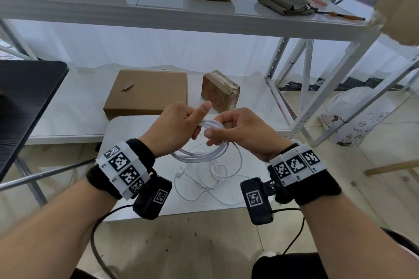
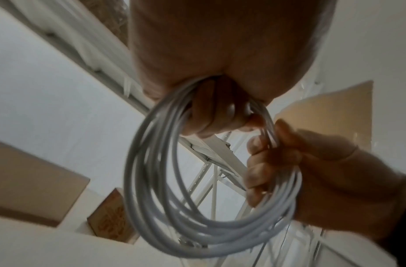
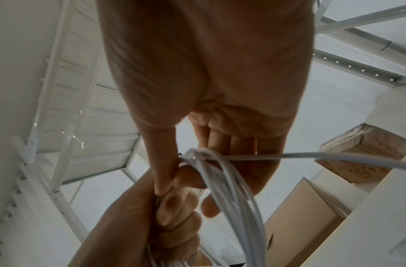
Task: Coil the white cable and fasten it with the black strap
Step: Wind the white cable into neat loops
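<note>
Both hands are raised above the small white table [image 1: 118,210], close together. The left hand [image 1: 179,125] has its fingers curled round the top of the white cable [image 1: 199,155], several loops of which hang below it in a bundle. The right hand [image 1: 242,131], touching the left, pinches the same bundle just beside it. The rest of the cable (plug end included) lies loose on the table below. Farther off, a flat cardboard box [image 1: 147,93] and a taped parcel [image 1: 220,90] sit on the low shelf.
</note>
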